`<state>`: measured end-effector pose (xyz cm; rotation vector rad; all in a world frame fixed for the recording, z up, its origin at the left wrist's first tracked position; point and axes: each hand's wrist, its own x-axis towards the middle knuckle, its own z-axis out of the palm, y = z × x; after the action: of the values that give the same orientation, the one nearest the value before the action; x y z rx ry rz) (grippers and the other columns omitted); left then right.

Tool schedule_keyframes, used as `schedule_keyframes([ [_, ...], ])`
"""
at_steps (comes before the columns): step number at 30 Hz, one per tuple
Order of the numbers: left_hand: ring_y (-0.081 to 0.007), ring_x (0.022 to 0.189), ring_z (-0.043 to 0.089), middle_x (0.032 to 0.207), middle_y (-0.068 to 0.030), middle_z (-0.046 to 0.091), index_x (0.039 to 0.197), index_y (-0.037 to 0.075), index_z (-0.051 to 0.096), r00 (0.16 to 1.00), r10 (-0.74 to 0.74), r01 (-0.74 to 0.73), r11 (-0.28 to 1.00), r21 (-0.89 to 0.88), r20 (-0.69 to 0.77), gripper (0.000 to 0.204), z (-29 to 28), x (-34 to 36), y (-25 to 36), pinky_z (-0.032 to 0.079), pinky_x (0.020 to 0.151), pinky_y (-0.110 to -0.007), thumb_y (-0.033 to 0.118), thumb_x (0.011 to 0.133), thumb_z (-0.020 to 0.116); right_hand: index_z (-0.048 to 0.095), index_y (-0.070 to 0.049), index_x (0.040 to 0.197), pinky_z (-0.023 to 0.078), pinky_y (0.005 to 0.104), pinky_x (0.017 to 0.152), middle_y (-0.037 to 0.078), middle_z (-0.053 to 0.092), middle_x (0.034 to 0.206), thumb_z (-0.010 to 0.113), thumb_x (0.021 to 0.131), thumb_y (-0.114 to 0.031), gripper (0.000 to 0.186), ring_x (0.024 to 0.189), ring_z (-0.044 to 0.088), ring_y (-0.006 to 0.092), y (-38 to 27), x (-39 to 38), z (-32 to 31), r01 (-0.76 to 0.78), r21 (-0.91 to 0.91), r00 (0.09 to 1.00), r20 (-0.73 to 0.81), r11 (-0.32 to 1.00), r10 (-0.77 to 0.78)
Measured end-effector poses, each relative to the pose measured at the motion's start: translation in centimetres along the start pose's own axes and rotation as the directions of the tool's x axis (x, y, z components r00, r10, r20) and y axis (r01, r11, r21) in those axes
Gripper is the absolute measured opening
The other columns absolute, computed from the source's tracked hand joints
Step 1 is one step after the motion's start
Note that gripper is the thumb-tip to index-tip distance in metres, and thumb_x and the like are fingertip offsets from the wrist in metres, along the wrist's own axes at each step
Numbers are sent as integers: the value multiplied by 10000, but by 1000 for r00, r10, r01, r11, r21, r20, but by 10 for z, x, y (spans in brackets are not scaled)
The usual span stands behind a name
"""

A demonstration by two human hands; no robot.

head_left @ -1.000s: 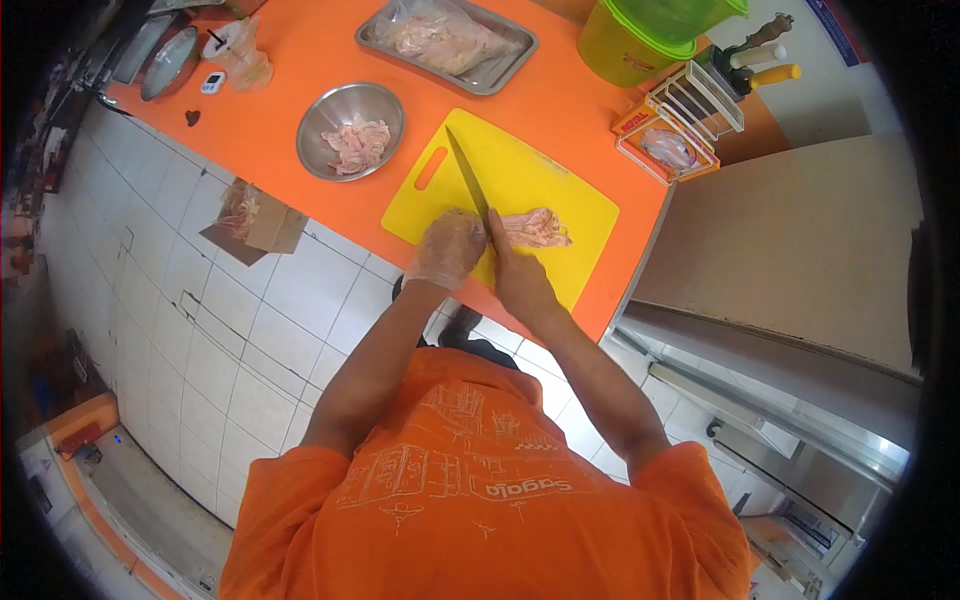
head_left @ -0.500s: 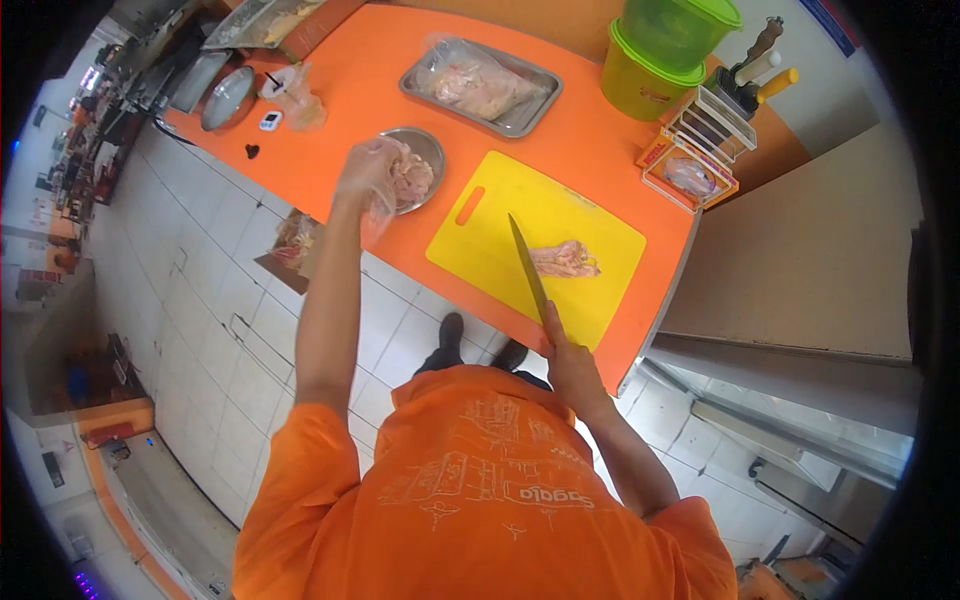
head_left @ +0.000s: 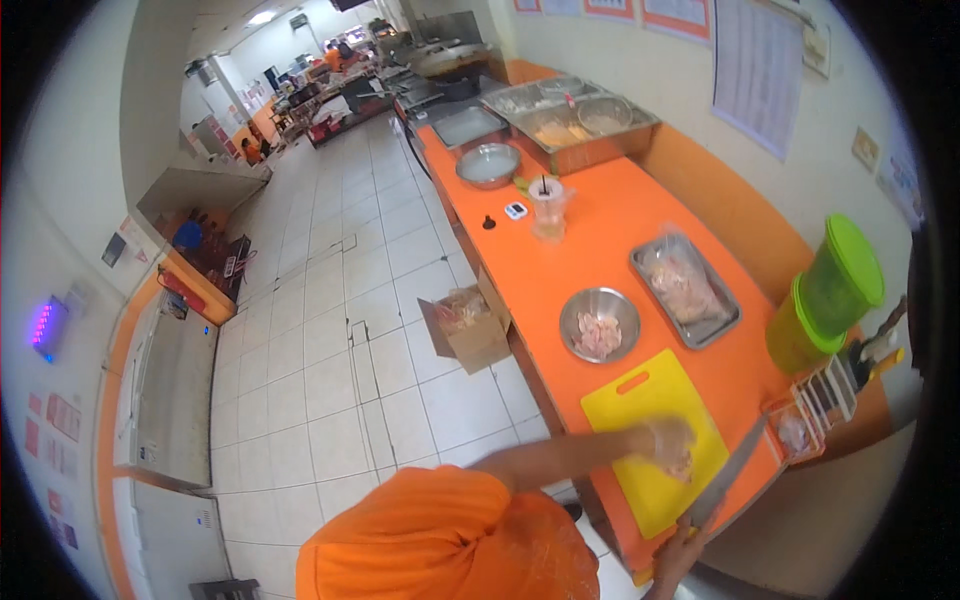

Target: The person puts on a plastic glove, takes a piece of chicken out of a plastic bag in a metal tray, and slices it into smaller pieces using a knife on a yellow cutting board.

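My left hand [head_left: 668,445], in a clear plastic glove, is over the yellow cutting board [head_left: 622,410]. Its fingers are curled down on a piece of raw chicken [head_left: 684,468], partly hidden by the hand and slightly blurred. The handle of a large knife [head_left: 728,478] is in my right hand [head_left: 680,550], closed around it near the board's near right corner. The blade slants up and away, beyond the board's right edge. Past the board's far end, a steel bowl [head_left: 600,299] holds cut pieces of raw chicken [head_left: 598,338].
A metal tray [head_left: 712,334] carries bagged raw chicken [head_left: 680,285]. Green lidded tubs [head_left: 805,335] and a white wire rack [head_left: 825,395] with knives stand at right. Farther along are a plastic cup [head_left: 547,212], a metal pan [head_left: 488,167] and food trays [head_left: 580,150]. An open cardboard box [head_left: 480,345] is beside the counter.
My left hand has moved from the bowl to the chicken on the board. The knife has shifted off to the board's right side. My view has swung left and up, showing more room.
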<state>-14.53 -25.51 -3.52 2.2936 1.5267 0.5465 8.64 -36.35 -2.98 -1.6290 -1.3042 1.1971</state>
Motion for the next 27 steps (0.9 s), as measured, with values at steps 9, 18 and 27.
schedule_keyframes([
  [9,-327,1168,655,1192,-164,702,1185,12,698,882,9,33,996,-81,470,376,14,33,20,556,945,-466,229,883,755,269,-92,1645,508,504,940,378,566,1383,524,1050,-479,755,1152,608,523,-26,-1,-30,173,-372,984,31,912,-175],
  [18,-345,1014,711,993,-213,724,1074,-52,727,814,-123,207,974,-87,567,287,64,41,25,579,835,-452,199,938,692,296,-106,1640,501,487,955,315,606,1380,562,1032,-488,765,1143,629,461,-28,-12,-27,194,-397,979,19,897,-204],
  [27,-336,985,674,1066,-136,726,1056,84,729,928,248,-181,953,-245,278,240,106,27,-36,523,858,-489,273,953,622,301,-107,1644,494,352,1034,170,553,1494,568,1043,-141,658,1256,618,252,-18,24,-24,399,-384,894,-41,833,-447],
])
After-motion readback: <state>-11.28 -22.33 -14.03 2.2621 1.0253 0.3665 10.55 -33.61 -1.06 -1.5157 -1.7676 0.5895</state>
